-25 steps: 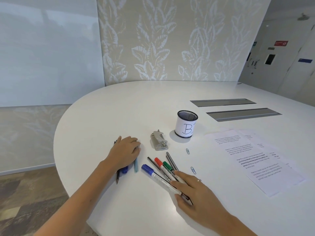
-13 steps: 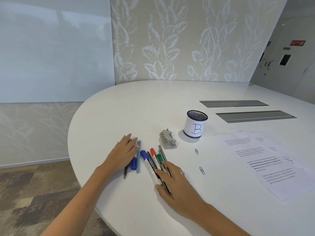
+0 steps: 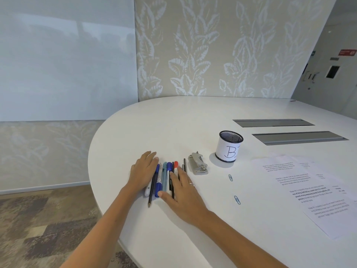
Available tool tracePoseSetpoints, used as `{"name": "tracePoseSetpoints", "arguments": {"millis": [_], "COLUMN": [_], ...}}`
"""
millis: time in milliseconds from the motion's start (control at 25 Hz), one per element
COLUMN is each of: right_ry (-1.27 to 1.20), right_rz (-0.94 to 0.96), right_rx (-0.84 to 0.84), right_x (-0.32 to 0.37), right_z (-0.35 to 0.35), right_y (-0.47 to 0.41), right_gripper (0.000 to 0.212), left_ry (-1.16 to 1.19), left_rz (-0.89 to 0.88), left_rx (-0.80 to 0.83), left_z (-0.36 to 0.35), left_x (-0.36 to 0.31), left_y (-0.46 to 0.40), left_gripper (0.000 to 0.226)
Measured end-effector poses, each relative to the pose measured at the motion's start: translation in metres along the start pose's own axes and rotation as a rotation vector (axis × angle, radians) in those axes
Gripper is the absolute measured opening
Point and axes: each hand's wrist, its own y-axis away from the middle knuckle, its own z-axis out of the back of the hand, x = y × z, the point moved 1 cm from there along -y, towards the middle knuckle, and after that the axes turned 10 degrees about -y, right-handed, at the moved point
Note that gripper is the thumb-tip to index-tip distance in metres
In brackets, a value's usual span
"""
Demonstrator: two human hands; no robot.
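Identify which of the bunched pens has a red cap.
The white marker partly under the right hand; the blue-capped marker and teal pen lie left of it.

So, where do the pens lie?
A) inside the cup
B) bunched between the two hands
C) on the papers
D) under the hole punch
B: the pens lie side by side between the left hand and the right hand, which both touch them; the cup stands apart at the right.

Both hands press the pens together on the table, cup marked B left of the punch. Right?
Not quite: the head view shows the cup right of the punch. Left hand and right hand do press the pens together on the table.
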Motion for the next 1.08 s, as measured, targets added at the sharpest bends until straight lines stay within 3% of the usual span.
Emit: {"name": "tracePoseSetpoints", "arguments": {"millis": [120, 280, 480, 680, 840, 960, 1080], "right_ry": [-0.090, 0.021, 0.019, -0.051, -0.035, 0.131, 0.249], "right_rz": [-0.006, 0.009, 0.046, 0.081, 0.116, -0.089, -0.366], "right_rx": [0.010, 0.059, 0.003, -0.084, -0.259, -0.312, -0.155], "right_x": [-0.003, -0.009, -0.008, -0.009, -0.027, -0.056, -0.079], "right_z": [0.004, 0.008, 0.009, 0.017, 0.033, 0.052, 0.059], "right_y": [-0.002, -0.010, -0.019, -0.008, 0.015, 0.040, 0.069], "right_gripper": [0.099, 0.113, 0.097, 0.098, 0.062, 0.060, 0.078], "left_ry": [0.154, 0.168, 0.224, 0.292, 0.378, 0.333, 0.253], "left_rz": [-0.063, -0.018, 0.009, 0.072, 0.090, 0.098, 0.091], "left_rx": [0.048, 0.058, 0.088, 0.096, 0.114, 0.114, 0.100], "left_z": [-0.001, -0.003, -0.002, -0.006, -0.010, -0.015, -0.017], "left_x": [0.001, -0.001, -0.005, 0.005, 0.013, 0.014, 0.015], "left_y": [-0.003, -0.007, -0.007, -0.010, -0.009, -0.010, -0.013], "left_gripper": [0.043, 0.028, 0.027, 0.042, 0.045, 0.044, 0.044]}}
